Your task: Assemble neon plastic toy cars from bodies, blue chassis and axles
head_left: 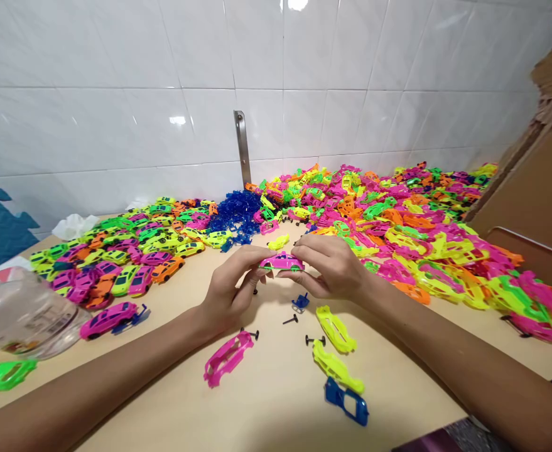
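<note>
Between both hands I hold a pink toy car (pixel 282 262) with a green strip along its lower edge, a little above the table. My left hand (pixel 235 279) pinches one end, and my right hand (pixel 327 263) grips the other with its fingers curled over the top. Below them lie a small blue plastic piece (pixel 300 302) and a black axle (pixel 291 319). Closer to me are a pink car shell (pixel 229 358), two yellow car shells (pixel 336 329), a black wheel pair (pixel 315 341) and a blue window insert (pixel 346 400).
Assembled toy cars (pixel 129 276) stand grouped at the left, beside a clear plastic jar (pixel 31 314). A blue parts pile (pixel 237 210) sits at the back. Colourful shells (pixel 398 220) are heaped at the right, near a cardboard box (pixel 534 182). A tiled wall (pixel 304 119) closes the far side.
</note>
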Tool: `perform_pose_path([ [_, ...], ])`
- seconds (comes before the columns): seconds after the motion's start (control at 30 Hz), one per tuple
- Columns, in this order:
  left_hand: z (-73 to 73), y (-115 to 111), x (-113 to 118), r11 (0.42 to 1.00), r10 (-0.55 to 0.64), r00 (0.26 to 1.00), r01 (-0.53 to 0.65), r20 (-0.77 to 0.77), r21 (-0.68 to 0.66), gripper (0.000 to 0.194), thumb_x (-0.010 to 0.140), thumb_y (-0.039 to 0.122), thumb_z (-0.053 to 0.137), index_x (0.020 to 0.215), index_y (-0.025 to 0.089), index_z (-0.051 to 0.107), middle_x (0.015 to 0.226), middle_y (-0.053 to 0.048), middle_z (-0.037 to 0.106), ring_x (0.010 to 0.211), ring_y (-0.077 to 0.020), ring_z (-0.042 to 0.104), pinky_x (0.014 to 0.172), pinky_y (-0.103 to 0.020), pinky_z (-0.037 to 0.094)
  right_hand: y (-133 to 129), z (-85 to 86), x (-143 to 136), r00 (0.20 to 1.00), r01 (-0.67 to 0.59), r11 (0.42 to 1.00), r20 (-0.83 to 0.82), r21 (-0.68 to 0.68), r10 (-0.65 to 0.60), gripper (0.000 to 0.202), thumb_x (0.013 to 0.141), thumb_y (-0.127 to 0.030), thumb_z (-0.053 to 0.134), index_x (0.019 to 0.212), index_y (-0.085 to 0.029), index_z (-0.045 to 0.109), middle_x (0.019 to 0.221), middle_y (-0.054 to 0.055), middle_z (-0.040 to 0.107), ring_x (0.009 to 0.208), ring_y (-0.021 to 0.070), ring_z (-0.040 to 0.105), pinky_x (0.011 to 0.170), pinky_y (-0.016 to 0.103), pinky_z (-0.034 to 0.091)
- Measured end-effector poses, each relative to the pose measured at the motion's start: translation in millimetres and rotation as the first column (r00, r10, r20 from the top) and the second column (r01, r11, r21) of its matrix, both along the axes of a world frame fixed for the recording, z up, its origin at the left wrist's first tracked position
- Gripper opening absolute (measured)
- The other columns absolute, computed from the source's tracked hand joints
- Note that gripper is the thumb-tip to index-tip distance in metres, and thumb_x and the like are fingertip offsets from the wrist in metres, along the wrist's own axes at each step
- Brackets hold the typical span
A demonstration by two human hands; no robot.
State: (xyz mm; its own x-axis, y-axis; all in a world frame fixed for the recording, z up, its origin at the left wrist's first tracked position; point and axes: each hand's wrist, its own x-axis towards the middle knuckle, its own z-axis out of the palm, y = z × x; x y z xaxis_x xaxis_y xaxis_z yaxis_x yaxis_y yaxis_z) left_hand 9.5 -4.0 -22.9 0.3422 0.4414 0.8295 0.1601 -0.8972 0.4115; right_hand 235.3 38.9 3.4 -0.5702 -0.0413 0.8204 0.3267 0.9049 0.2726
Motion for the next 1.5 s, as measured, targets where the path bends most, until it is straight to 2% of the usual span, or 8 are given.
perform_pose_path([
  [0.1, -0.6, -2.0, 0.8, 1.0, 0.015, 1.0, -0.016, 0.008, 0.011, 0.038, 0.095, 0.013, 0.059, 0.131, 0.022, 0.061, 0.115, -0.014, 0.063, 0.104, -0.0232, 0.061, 0.079, -0.034, 0.059, 3.7, 4.4, 3.9, 0.999, -0.019, 0.998, 0.033, 0.064, 0.017, 0.021, 0.1, -0.033, 0.057, 0.111, -0.015, 0.059, 0.095, 0.011, 0.07, 0.086, 0.0209, 0.067, 0.07, 0.032, 0.054],
  [0.2, 0.0, -3.3, 2.6, 0.999, 0.047, 0.999, -0.047, 0.004, 0.025, 0.04, 0.09, 0.012, 0.066, 0.129, 0.022, 0.06, 0.112, -0.013, 0.064, 0.107, -0.0241, 0.061, 0.086, -0.038, 0.057, 5.8, 8.6, 7.5, 0.997, 0.004, 0.992, 0.073, 0.127, -0.013, 0.023, 0.101, -0.029, 0.054, 0.118, -0.015, 0.058, 0.101, 0.012, 0.071, 0.092, 0.0221, 0.068, 0.075, 0.034, 0.058],
  [0.4, 1.7, -3.9, 5.5, 0.998, 0.058, 0.998, -0.057, 0.023, -0.003, 0.037, 0.087, 0.008, 0.068, 0.121, 0.021, 0.06, 0.107, -0.009, 0.064, 0.105, -0.0217, 0.062, 0.085, -0.035, 0.058, 5.5, 10.5, 8.7, 0.997, 0.008, 0.984, 0.077, 0.177, -0.022, 0.024, 0.101, -0.027, 0.055, 0.118, -0.011, 0.06, 0.101, 0.014, 0.072, 0.092, 0.0231, 0.07, 0.074, 0.035, 0.059],
  [0.53, 2.4, -4.5, 5.7, 0.997, 0.076, 0.997, -0.076, 0.016, 0.0, 0.037, 0.088, 0.009, 0.069, 0.122, 0.021, 0.061, 0.108, -0.01, 0.065, 0.103, -0.0216, 0.063, 0.085, -0.035, 0.058, 5.6, 11.0, 8.4, 0.997, 0.023, 0.979, 0.062, 0.203, -0.036, 0.025, 0.102, -0.029, 0.054, 0.12, -0.013, 0.06, 0.1, 0.012, 0.073, 0.09, 0.0217, 0.07, 0.073, 0.034, 0.06],
  [0.77, 1.8, -3.3, 5.3, 0.995, 0.097, 0.995, -0.098, 0.03, 0.035, 0.044, 0.085, 0.006, 0.071, 0.125, 0.019, 0.061, 0.107, -0.009, 0.067, 0.095, -0.0183, 0.064, 0.081, -0.031, 0.057, 6.8, 10.1, 8.7, 0.998, -0.017, 0.984, 0.061, 0.178, 0.007, 0.031, 0.101, -0.025, 0.055, 0.126, -0.007, 0.058, 0.099, 0.015, 0.072, 0.09, 0.0232, 0.07, 0.07, 0.034, 0.059],
  [0.97, 4.2, -2.2, 5.8, 0.992, 0.04, 0.999, -0.041, 0.008, 0.116, 0.046, 0.082, 0.003, 0.071, 0.124, 0.019, 0.063, 0.108, -0.01, 0.066, 0.099, -0.0201, 0.063, 0.082, -0.033, 0.055, 6.8, 7.5, 7.8, 0.997, 0.014, 0.981, 0.073, 0.195, -0.029, 0.033, 0.101, -0.027, 0.057, 0.127, -0.006, 0.057, 0.1, 0.014, 0.073, 0.089, 0.0218, 0.07, 0.072, 0.033, 0.059],
  [1.33, 6.1, -3.3, 6.8, 0.992, 0.01, 1.0, -0.009, -0.002, 0.123, 0.049, 0.081, 0.002, 0.07, 0.126, 0.019, 0.062, 0.106, -0.01, 0.066, 0.097, -0.021, 0.063, 0.08, -0.033, 0.054, 4.3, 10.0, 5.6, 0.994, 0.009, 0.977, 0.103, 0.215, -0.032, 0.031, 0.105, -0.029, 0.05, 0.123, -0.005, 0.059, 0.1, 0.014, 0.074, 0.085, 0.0203, 0.071, 0.069, 0.032, 0.058],
  [1.5, 4.2, -1.5, 6.5, 0.993, -0.005, 1.0, 0.004, 0.007, 0.121, 0.05, 0.08, 0.0, 0.071, 0.126, 0.019, 0.061, 0.107, -0.011, 0.065, 0.098, -0.0206, 0.063, 0.078, -0.032, 0.054, 3.3, 10.6, 5.9, 0.996, -0.007, 0.976, 0.091, 0.216, -0.013, 0.03, 0.103, -0.027, 0.055, 0.122, -0.004, 0.059, 0.101, 0.015, 0.074, 0.087, 0.0212, 0.071, 0.071, 0.032, 0.058],
])
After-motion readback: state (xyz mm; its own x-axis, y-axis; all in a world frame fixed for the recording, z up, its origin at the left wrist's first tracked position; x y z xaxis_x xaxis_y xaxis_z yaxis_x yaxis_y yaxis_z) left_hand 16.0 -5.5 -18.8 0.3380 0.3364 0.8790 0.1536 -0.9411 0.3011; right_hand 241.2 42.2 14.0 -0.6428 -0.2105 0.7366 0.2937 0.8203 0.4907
